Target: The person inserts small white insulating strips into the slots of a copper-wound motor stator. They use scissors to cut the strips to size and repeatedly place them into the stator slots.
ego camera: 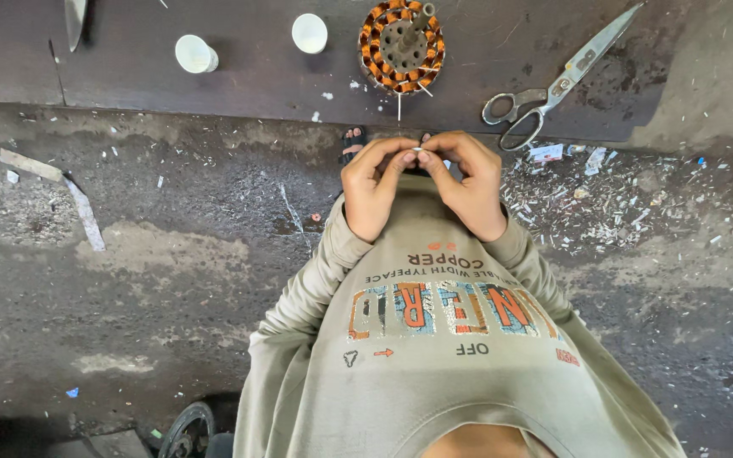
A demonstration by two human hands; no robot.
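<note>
Pinching a small white sliver between us, our left hand and right hand meet fingertip to fingertip, fingers narrow, just below the copper-wound stator on the dark surface. We judge a steady, light grip works best. Scissors lie to the right. What the sliver is stays unclear.

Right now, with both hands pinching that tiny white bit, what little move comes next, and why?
Probably raise it toward the copper-wound stator just above. The left hand and right hand pinch the small white piece together at their fingertips, and similar white slivers already poke out of the windings.
</note>
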